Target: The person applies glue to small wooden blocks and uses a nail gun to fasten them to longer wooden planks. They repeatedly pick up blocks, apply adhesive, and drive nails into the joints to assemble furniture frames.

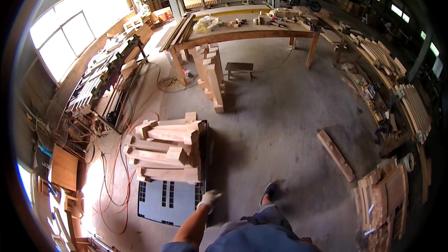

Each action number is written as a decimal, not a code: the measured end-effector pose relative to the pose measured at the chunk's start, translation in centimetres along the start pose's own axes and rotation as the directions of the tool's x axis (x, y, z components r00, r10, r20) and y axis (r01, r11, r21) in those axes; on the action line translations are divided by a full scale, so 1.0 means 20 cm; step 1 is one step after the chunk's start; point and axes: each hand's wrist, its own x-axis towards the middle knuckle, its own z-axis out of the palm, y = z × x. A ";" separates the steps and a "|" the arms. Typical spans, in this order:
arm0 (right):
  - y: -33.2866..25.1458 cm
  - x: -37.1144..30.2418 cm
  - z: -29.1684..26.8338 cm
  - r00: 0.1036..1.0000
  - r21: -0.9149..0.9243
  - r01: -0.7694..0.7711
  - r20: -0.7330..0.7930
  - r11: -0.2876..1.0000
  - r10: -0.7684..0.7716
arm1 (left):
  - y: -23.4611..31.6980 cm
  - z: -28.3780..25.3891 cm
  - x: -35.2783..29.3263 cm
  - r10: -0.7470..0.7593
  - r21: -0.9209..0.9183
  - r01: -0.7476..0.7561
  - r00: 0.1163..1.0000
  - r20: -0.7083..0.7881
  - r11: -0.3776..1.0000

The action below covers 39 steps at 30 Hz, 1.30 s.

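My left hand, in a pale work glove, hangs low beside the right edge of a grey plastic pallet. Its fingers are loosely bent with nothing visible in them, and it touches nothing that I can see. On the far part of the pallet lies a stack of thick wooden beams with blocky ends. Beyond it, another stack of similar wooden beams reaches toward the workbench. My right hand is not visible; my body hides that side.
A long wooden workbench crosses the far side, with a small dark stool before it. One timber lies on the floor at right, near stacked boards. Orange hoses and cables trail along the left.
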 end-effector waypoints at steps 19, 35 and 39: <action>-3.15 0.69 -0.63 0.856 -0.091 0.515 0.009 0.852 -0.516 | 0.29 -0.12 0.90 -0.653 -0.347 0.833 0.553 0.518 0.431; -3.75 0.56 -0.35 0.984 -0.209 0.177 0.018 0.962 -0.177 | -0.71 -0.89 2.88 -0.713 -0.736 0.652 0.604 0.357 0.184; -3.94 0.89 -0.47 0.978 -0.065 0.192 0.093 0.979 -0.186 | -0.64 -0.92 3.12 -0.696 -0.684 0.711 0.574 0.432 0.161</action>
